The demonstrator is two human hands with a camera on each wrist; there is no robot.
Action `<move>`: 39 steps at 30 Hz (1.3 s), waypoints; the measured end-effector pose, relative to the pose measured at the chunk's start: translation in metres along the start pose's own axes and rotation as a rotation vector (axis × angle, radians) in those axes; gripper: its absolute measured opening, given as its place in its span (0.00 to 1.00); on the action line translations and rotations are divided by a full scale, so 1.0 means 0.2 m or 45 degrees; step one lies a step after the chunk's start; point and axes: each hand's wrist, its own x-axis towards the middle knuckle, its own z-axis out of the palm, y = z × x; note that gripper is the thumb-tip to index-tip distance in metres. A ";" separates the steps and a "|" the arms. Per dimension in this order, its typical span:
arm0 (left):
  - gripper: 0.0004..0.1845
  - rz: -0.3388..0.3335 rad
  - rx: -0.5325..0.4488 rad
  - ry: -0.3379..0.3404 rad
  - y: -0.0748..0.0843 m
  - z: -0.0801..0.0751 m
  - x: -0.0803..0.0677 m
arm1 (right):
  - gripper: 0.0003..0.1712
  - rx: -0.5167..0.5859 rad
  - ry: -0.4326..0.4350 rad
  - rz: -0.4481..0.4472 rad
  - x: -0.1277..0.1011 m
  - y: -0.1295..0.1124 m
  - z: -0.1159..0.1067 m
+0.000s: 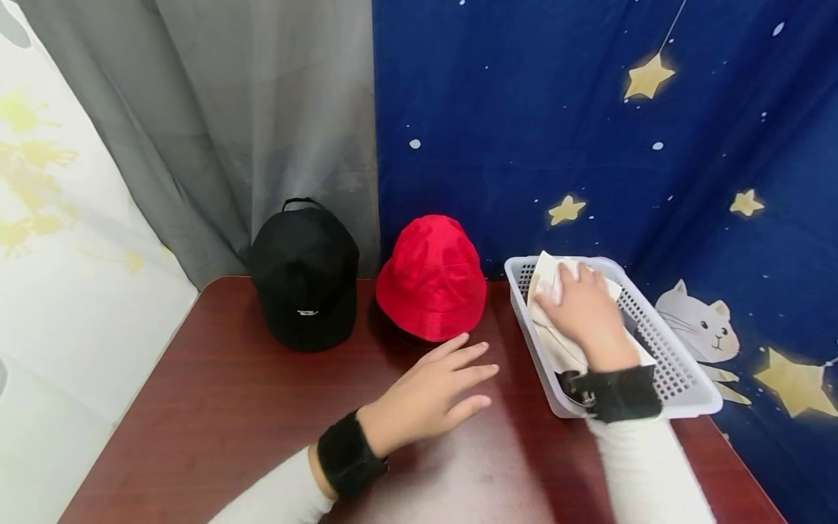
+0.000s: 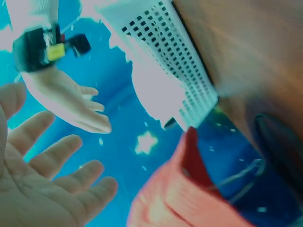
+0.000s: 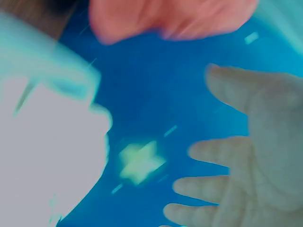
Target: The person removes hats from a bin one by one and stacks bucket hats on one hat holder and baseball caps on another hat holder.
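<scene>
Black cap stands at the far left of the desk, against the grey curtain. Red bucket hat sits just beside it on the right, crown up. Left hand lies palm down on the desk just in front of the red hat, fingers straight and slightly spread, holding nothing (fingertips close to the brim; contact not clear). White basket stands at the desk's right edge. A white cloth lies inside it. Right hand rests on the cloth, fingers loosely extended over it, no visible pinch. Wrist views blurred.
</scene>
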 end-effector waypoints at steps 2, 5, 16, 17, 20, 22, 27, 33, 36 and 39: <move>0.22 0.103 0.069 -0.043 0.00 -0.01 0.10 | 0.46 -0.019 -0.008 0.025 0.07 0.15 -0.02; 0.22 0.210 0.143 -0.147 0.03 0.04 0.25 | 0.45 0.005 -0.061 0.033 0.15 0.36 -0.01; 0.16 0.351 0.302 -0.357 0.26 0.43 0.55 | 0.44 0.070 -0.336 0.094 0.19 0.67 0.10; 0.14 0.335 0.307 -0.351 0.26 0.45 0.55 | 0.43 0.068 -0.340 0.082 0.20 0.67 0.11; 0.09 0.291 0.342 -0.312 0.24 0.49 0.54 | 0.38 0.076 -0.341 0.051 0.21 0.68 0.13; 0.08 0.255 0.338 -0.277 0.24 0.50 0.53 | 0.35 0.095 -0.337 0.039 0.21 0.67 0.14; 0.06 0.163 0.248 -0.203 0.25 0.50 0.52 | 0.28 0.145 -0.323 0.049 0.21 0.67 0.16; 0.06 0.115 0.213 -0.196 0.27 0.50 0.53 | 0.17 0.197 -0.336 0.074 0.21 0.67 0.14; 0.06 0.112 0.210 -0.199 0.27 0.51 0.54 | 0.15 0.193 -0.350 0.092 0.21 0.66 0.13; 0.07 0.114 0.210 -0.194 0.27 0.52 0.54 | 0.13 0.198 -0.371 0.114 0.22 0.66 0.12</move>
